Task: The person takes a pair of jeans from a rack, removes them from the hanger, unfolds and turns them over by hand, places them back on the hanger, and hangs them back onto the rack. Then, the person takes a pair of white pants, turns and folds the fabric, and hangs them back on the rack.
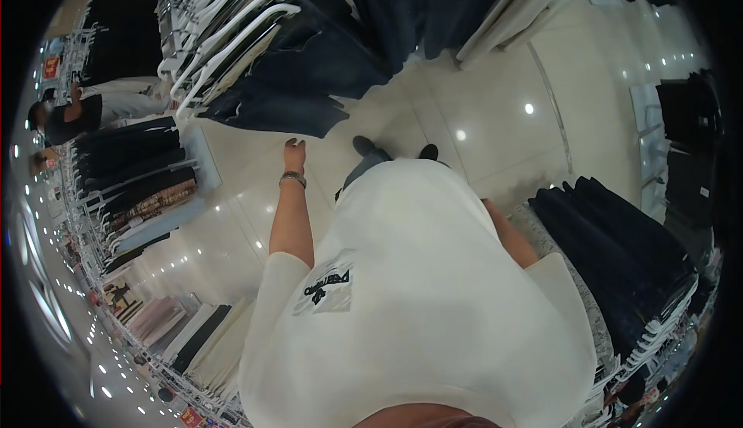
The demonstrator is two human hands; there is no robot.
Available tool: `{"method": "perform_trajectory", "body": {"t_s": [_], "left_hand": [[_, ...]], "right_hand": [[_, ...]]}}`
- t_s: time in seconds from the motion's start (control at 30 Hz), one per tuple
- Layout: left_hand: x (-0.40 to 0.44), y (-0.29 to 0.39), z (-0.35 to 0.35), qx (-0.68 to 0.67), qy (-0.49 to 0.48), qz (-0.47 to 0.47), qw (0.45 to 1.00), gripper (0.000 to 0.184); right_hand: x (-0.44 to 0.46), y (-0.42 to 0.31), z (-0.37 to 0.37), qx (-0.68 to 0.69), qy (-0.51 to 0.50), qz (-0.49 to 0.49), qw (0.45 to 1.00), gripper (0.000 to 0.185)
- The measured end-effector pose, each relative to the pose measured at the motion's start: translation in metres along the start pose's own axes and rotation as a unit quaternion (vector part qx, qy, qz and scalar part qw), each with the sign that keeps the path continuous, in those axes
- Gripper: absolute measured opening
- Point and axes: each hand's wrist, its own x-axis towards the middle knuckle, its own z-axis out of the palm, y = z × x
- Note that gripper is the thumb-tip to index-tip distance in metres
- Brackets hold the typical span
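Note:
My left hand (294, 154) hangs beside my body, a dark wristwatch (292, 177) on its wrist. Its fingers are loosely bent and slightly apart, and nothing shows in them. Nearest to it are dark blue jeans (282, 107) on a rack, their lower edge just beyond the fingertips without visible contact. White hangers (232, 45) carry these and other trousers. On the other side, my right forearm (511, 234) shows, but the hand is hidden behind my white T-shirt (449, 273).
Dark trousers (611, 250) hang on a rack close by my right arm. Beige trousers (526, 6) hang at the top. Another rack of clothes (128, 153) stands at left, with a person in a dark shirt (73, 121) beyond it. The floor (433, 111) is shiny tile.

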Motion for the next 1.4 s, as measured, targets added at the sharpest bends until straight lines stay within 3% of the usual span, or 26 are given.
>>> {"method": "perform_trajectory", "body": {"t_s": [0.13, 0.23, 0.27, 0.33, 0.37, 0.43, 0.53, 0.57, 0.63, 0.67, 0.73, 0.83, 0.9, 1.0, 1.1, 1.2, 1.27, 1.3, 1.4], "left_hand": [[-0.057, 0.1, 0.02, -0.048, -0.176, 0.005, 0.983, 0.049], [-0.092, 0.19, 0.029, -0.081, -0.23, 0.033, 0.969, 0.047], [-0.09, 0.207, 0.038, -0.077, -0.244, 0.058, 0.965, 0.047], [-0.074, 0.239, 0.053, -0.066, -0.275, 0.108, 0.953, 0.048], [-0.069, 0.255, 0.061, -0.063, -0.275, 0.125, 0.951, 0.049], [-0.057, 0.295, 0.079, -0.057, -0.282, 0.163, 0.944, 0.053], [-0.029, 0.347, 0.111, -0.08, -0.246, 0.207, 0.944, 0.058], [-0.011, 0.362, 0.124, -0.07, -0.194, 0.257, 0.944, 0.068], [0.005, 0.395, 0.139, -0.143, -0.153, 0.225, 0.952, 0.075], [0.013, 0.409, 0.149, -0.189, -0.103, 0.267, 0.939, 0.073], [0.03, 0.432, 0.156, -0.192, -0.119, 0.323, 0.919, 0.067], [0.053, 0.447, 0.167, -0.144, -0.091, 0.364, 0.916, 0.042], [0.056, 0.452, 0.166, -0.075, -0.051, 0.389, 0.917, 0.033], [0.052, 0.447, 0.173, -0.047, -0.082, 0.354, 0.931, 0.029], [0.026, 0.432, 0.186, -0.081, -0.179, 0.36, 0.912, 0.038], [-0.017, 0.402, 0.209, 0.054, -0.232, 0.333, 0.912, 0.062], [-0.063, 0.409, 0.207, 0.023, -0.294, 0.334, 0.895, 0.061], [-0.092, 0.438, 0.182, 0.073, -0.336, 0.296, 0.891, 0.059], [-0.074, 0.36, 0.268, -0.028, -0.273, 0.424, 0.863, 0.063]], "right_hand": [[-0.011, -0.023, -0.011, 0.155, 0.007, 0.096, 0.983, 0.021], [0.035, -0.027, -0.021, 0.193, 0.014, -0.007, 0.981, 0.017], [0.062, -0.024, -0.028, 0.066, 0.013, -0.097, 0.993, 0.021], [0.111, -0.022, -0.048, -0.186, 0.009, -0.266, 0.946, 0.033], [0.096, -0.049, -0.065, 0.18, -0.026, -0.069, 0.981, 0.031], [0.093, -0.082, -0.097, 0.352, 0.004, 0.014, 0.936, 0.032], [0.07, -0.111, -0.135, 0.381, 0.078, -0.023, 0.921, 0.03], [0.062, -0.117, -0.145, 0.397, 0.087, -0.023, 0.913, 0.03], [0.042, -0.126, -0.158, 0.425, 0.099, -0.025, 0.9, 0.031], [0.043, -0.118, -0.162, 0.419, 0.088, -0.024, 0.904, 0.032], [0.042, -0.099, -0.166, 0.386, 0.109, 0.006, 0.916, 0.03], [0.022, -0.084, -0.174, 0.336, 0.131, 0.065, 0.93, 0.027], [0.029, -0.052, -0.167, 0.317, 0.129, 0.039, 0.939, 0.026], [0.025, -0.05, -0.171, 0.301, 0.135, 0.008, 0.944, 0.027], [0.007, -0.084, -0.191, 0.319, 0.141, 0.029, 0.937, 0.029], [0.003, -0.116, -0.21, 0.308, 0.143, 0.062, 0.939, 0.03], [0.009, -0.127, -0.222, 0.297, 0.14, 0.055, 0.943, 0.031], [0.015, -0.124, -0.226, 0.298, 0.136, 0.04, 0.944, 0.031], [0.04, -0.108, -0.234, 0.357, 0.128, 0.052, 0.924, 0.031]]}}
